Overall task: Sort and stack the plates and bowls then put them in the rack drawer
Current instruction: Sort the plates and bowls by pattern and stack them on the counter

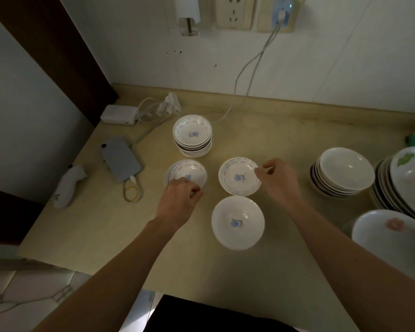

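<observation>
Your left hand (177,200) has its fingers curled over the near rim of the left dish (188,172), gripping it; the fingertips are hidden under the knuckles. Your right hand (279,180) pinches the right edge of the middle dish (238,176) between thumb and forefinger. Both dishes sit mouth-up on the counter (285,259), side by side and apart. Being round, they show no long axis; the blue motif in each faces up.

Beyond them stands a stack of patterned dishes (192,135), also mouth-up; the layers blur together, so you cannot count them exactly. Nearest you lies one plain-rimmed bowl (238,222), upright, with a blue motif; whether a second sits beneath it is unclear.

Loose pieces between the hands: three.

To your right is a stack of white bowls (343,173), roughly five or six rims visible. Farther right, a tilted pile of large plates (402,178) is cut off by the frame edge, as is one plate with a pink mark (390,233) in front of it.

At left: a phone (120,158) on a cable, a white charger (119,115), a crumpled tissue (169,104).
</observation>
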Demonstrator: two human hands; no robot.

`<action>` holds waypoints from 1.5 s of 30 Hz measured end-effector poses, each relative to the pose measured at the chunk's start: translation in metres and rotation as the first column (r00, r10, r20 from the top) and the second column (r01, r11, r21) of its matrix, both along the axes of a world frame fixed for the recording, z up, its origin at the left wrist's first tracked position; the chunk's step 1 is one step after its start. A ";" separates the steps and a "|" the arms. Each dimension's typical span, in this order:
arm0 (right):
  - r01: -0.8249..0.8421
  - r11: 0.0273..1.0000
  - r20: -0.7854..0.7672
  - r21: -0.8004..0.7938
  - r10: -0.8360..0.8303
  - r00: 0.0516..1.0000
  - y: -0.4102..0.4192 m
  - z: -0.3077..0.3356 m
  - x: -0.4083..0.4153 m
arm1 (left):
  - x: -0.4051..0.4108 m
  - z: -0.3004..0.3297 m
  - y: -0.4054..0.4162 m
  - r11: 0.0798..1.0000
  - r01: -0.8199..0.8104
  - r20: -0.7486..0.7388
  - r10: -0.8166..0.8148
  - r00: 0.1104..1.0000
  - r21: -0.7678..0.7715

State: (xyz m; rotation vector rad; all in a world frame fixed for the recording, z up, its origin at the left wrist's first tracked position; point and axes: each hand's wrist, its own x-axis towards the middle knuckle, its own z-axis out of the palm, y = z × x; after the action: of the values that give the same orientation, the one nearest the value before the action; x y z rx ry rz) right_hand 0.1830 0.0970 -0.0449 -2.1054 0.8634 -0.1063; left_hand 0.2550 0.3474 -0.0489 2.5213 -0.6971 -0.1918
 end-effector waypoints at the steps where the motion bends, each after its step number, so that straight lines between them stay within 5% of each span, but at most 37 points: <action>1: -0.025 0.999 -0.025 -0.024 0.024 0.999 0.000 -0.001 0.005 | 0.000 0.000 0.000 1.000 0.002 0.014 -0.002 1.000 0.007; 11: -0.112 0.979 -0.096 -0.167 0.097 0.991 -0.007 -0.004 0.022 | -0.008 0.003 0.003 0.998 -0.058 0.091 0.060 0.994 -0.022; 18: -0.200 0.943 -0.164 -0.267 0.160 0.973 -0.009 0.002 0.023 | -0.003 0.007 0.012 0.959 -0.174 -0.077 0.160 0.984 -0.222; 25: -0.155 0.953 -0.100 -0.261 0.133 0.986 -0.010 0.015 0.023 | 0.010 0.028 0.018 0.794 -0.422 -0.365 0.273 0.890 -0.437; 29: -0.022 0.992 0.014 0.128 0.020 1.000 -0.008 0.033 0.022 | 0.006 0.047 0.016 0.883 -0.207 -0.123 0.171 0.978 -0.422; 33: -0.005 0.885 0.076 0.465 -0.034 0.997 0.007 0.048 0.014 | -0.002 0.068 0.006 0.927 0.153 0.285 -0.053 0.957 -0.342; 38: -0.019 0.835 0.090 0.550 -0.037 0.995 0.028 0.052 0.000 | -0.012 0.073 0.000 0.924 0.366 0.556 -0.251 0.793 -0.106; 45: 0.001 0.797 0.122 0.604 -0.094 0.988 0.045 0.055 -0.007 | -0.015 0.060 -0.001 0.886 0.463 0.578 -0.374 0.726 -0.008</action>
State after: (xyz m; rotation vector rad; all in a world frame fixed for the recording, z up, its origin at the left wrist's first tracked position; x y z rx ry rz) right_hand 0.1764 0.1420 0.0100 -1.4527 0.7377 -0.0063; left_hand 0.2397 0.3462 0.0113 2.2264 -1.4640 0.4674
